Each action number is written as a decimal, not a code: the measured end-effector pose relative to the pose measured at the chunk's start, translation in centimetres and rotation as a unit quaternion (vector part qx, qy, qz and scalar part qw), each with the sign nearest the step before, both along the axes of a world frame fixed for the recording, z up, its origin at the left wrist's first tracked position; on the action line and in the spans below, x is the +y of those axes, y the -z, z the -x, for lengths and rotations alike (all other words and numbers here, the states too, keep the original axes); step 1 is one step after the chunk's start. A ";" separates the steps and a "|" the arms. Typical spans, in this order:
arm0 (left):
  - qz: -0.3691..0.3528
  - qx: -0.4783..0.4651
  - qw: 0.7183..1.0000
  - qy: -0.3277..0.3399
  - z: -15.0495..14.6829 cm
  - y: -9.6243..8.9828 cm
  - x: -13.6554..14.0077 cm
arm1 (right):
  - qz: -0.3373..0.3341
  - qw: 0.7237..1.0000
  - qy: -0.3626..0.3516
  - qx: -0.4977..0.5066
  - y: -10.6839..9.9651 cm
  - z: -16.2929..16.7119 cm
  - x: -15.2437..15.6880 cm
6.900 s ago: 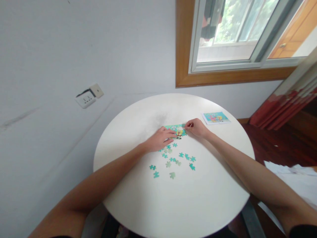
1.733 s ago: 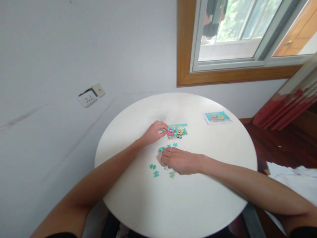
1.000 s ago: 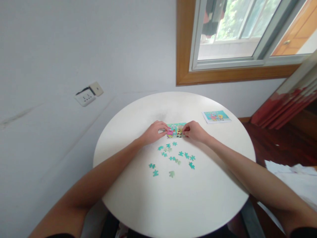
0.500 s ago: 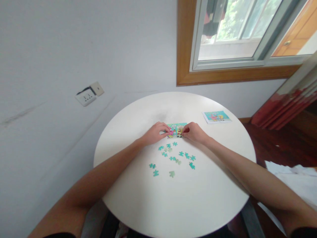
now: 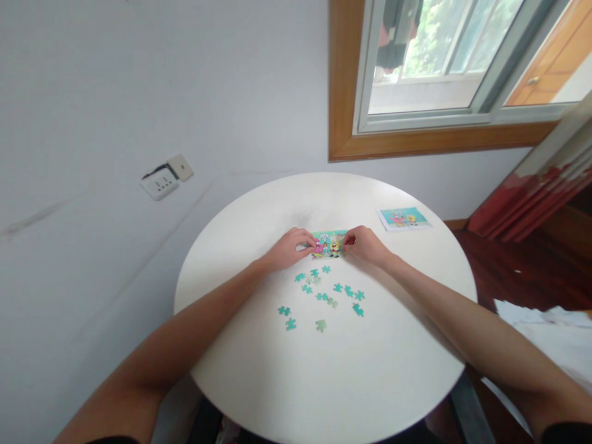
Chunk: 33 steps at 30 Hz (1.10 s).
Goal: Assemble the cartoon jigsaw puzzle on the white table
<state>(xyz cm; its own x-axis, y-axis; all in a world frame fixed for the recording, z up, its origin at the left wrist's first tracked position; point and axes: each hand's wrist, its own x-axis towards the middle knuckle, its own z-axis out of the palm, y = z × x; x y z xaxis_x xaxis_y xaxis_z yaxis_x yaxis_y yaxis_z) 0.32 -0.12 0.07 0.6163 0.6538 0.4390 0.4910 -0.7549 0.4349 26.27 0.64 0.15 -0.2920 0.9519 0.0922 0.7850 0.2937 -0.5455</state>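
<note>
A small cartoon jigsaw puzzle (image 5: 328, 245) lies near the middle of the white round table, with pink and yellow figures on a green-blue ground. My left hand (image 5: 294, 248) holds its left edge, thumb and fingertips closed over the border. On the other side my right hand (image 5: 366, 245) is pinched at the right edge; whatever lies between its fingertips is hidden. Several loose teal puzzle pieces (image 5: 357, 309) are scattered nearer to me, along with a few pale green ones such as this piece (image 5: 320, 325).
A picture card (image 5: 404, 218) with similar cartoon figures lies at the table's (image 5: 324, 382) back right. Behind stand a wall with a socket (image 5: 160, 183) and a wood-framed window (image 5: 342, 80). White papers (image 5: 546, 336) are at the right, below a red and white curtain (image 5: 504, 197).
My right hand has shifted slightly right, uncovering more of the yellow figure on the puzzle. My left hand and the loose pieces stay put; the view has tilted a little.
</note>
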 end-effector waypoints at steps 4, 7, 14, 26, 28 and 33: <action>0.003 0.010 1.000 -0.003 0.2 0.0 0.1 | 0.008 1.000 0.000 -0.015 0.2 0.4 -0.5; 0.011 0.012 1.000 -0.006 0.3 -0.1 0.2 | 0.002 1.000 -0.002 -0.006 0.2 0.4 -0.4; 0.023 0.019 0.999 -0.023 1.1 -0.5 0.3 | -0.039 0.998 0.023 0.041 -0.6 0.4 -0.2; 0.086 0.028 0.996 -0.005 1.8 -2.4 -0.5 | -0.051 0.995 0.043 0.076 -1.2 0.8 -0.9; 0.092 0.045 0.995 0.015 1.7 -2.8 -0.7 | -0.051 0.995 0.043 0.076 -1.1 0.9 -0.9; 0.123 0.074 0.985 0.100 1.0 -3.3 -1.5 | -0.041 0.996 0.035 0.071 -0.9 0.9 -0.8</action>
